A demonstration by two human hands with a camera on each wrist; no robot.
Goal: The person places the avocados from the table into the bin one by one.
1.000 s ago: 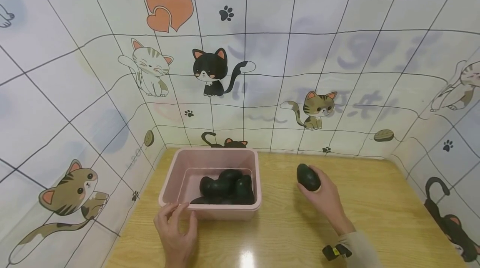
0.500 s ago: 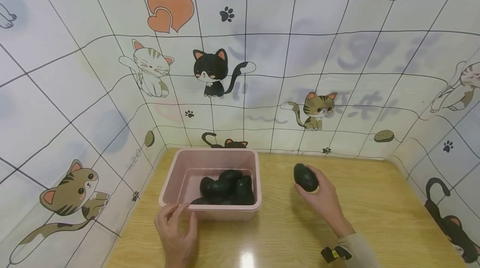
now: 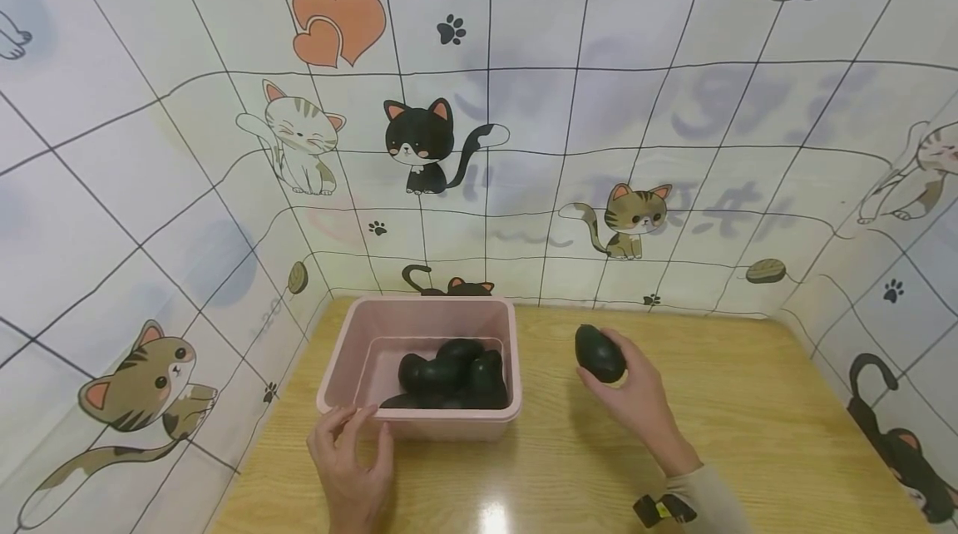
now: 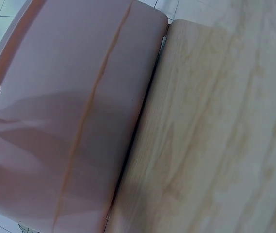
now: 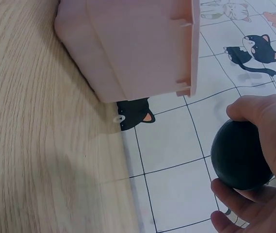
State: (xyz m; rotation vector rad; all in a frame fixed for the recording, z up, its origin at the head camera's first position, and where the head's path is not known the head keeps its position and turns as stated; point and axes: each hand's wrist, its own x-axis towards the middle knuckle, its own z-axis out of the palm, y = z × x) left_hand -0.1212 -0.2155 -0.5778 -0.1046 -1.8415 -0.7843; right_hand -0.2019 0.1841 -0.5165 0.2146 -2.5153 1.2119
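In the head view, my right hand (image 3: 632,393) holds a dark green avocado (image 3: 600,353) above the table, to the right of a pink plastic bin (image 3: 427,426). The right wrist view shows the thumb and fingers curled around the same avocado (image 5: 240,154). My left hand (image 3: 352,459) grips the bin's front rim near its left corner, fingertips on the rim and thumb at the outer front wall. Several dark avocados (image 3: 441,372) lie in the bin, mostly toward its right side; the front wall partly hides them.
The bin stands on a light wooden table (image 3: 554,451) near its back edge. White wall covering (image 3: 524,118) with grid lines and cartoon cats encloses the table at the back and both sides.
My right hand has moved slightly left with the avocado, nearer the bin. The left hand, the bin and the avocados inside have stayed in place.
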